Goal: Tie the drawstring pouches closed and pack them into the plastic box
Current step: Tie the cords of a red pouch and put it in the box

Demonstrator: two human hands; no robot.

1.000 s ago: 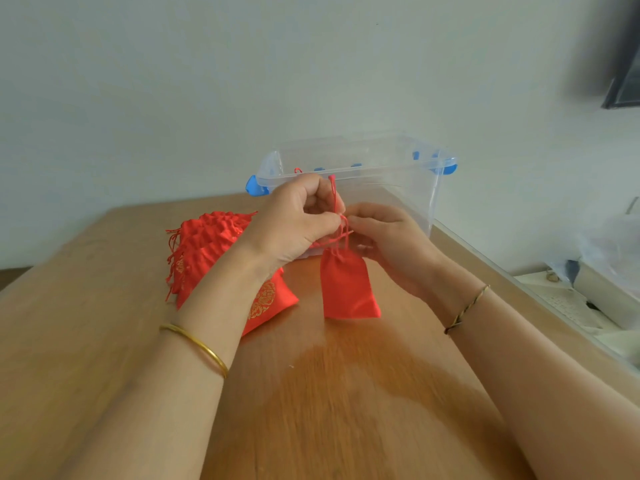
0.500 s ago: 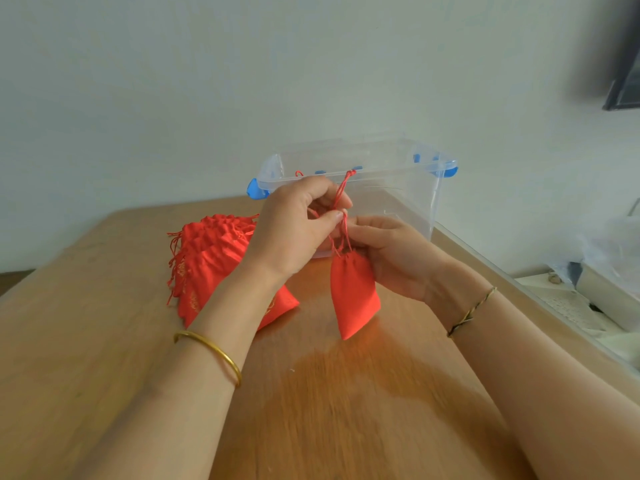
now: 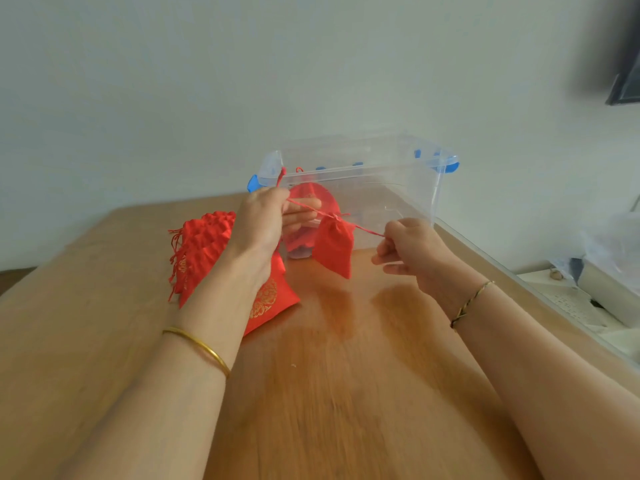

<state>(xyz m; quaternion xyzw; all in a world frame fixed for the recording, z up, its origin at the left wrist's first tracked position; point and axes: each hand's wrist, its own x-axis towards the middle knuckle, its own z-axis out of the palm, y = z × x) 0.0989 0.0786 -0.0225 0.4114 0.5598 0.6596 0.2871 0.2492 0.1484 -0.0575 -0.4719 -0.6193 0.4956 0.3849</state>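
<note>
Presently my left hand (image 3: 263, 220) is closed around one end of a red drawstring (image 3: 304, 206), fingers curled. The cord's tip sticks up above my fist. My right hand (image 3: 408, 247) pinches the other end of the same cord between thumb and curled fingers. The cord runs taut between the two hands, sloping down toward the right.

The small red drawstring pouch (image 3: 334, 245) hangs from that cord midway between my hands. Its neck is gathered tight and its body is clear of the wooden table (image 3: 329, 393). It hangs in front of the near wall of the clear plastic box (image 3: 398, 188).

The box stands at the far edge of the table, toward the far right corner, with its lid off and blue latches (image 3: 452, 164) at its ends. Red fabric shows through its near wall at the left end. This appears to be at least one pouch inside (image 3: 318, 195), but I cannot tell how many.

A pile of red pouches (image 3: 201, 244) with gold print lies left of the box, near the far edge and partly behind my left wrist. Loose cord ends trail off its left side.

A gold bangle (image 3: 199, 346) sits on my left wrist and a braided bracelet (image 3: 471, 299) on my right.
</note>
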